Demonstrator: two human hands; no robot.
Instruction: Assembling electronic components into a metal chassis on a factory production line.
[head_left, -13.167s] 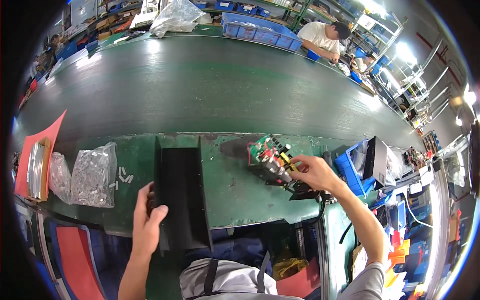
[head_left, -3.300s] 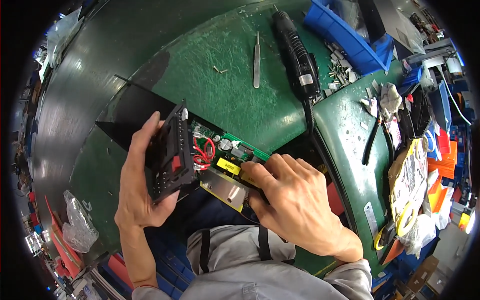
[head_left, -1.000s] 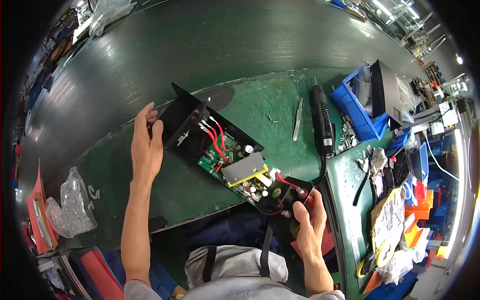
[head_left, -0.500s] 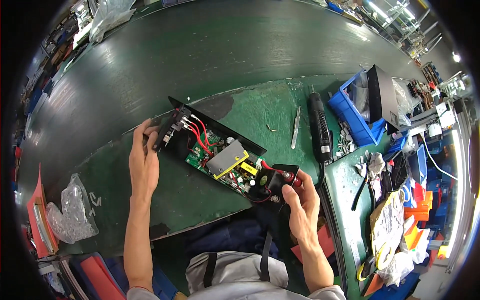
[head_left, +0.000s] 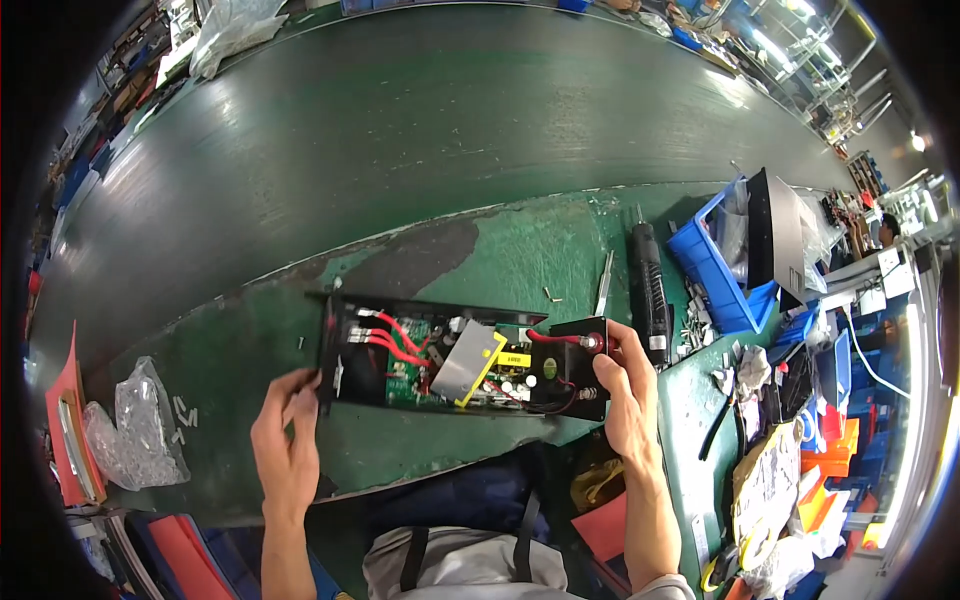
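Note:
A long black metal case (head_left: 450, 408), uncovered on top, lies roughly level across the bench before me. Inside it are a green circuit board (head_left: 401, 385), a grey plate with yellow edging (head_left: 465, 365) and thick red wires (head_left: 392, 345). My right hand (head_left: 632, 400) grips the end panel on the right, thumb on the near side, by a red terminal (head_left: 597, 343). At the other end my left hand (head_left: 287, 435) has its bent fingertips against the lower corner of the left end panel (head_left: 327, 350); part of that contact is hidden.
Beyond the case lie small screws (head_left: 552, 295), tweezers (head_left: 605, 284) and a black electric screwdriver (head_left: 650, 290). A blue bin (head_left: 715, 285) stands at the right, near loose metal pieces. Clear plastic bags (head_left: 140, 430) lie at the left. A dark belt surface (head_left: 450, 130) curves along the back.
The case has turned from a slant to nearly level, its left end coming nearer to me. My left hand has moved down with that end; my right hand keeps its grip.

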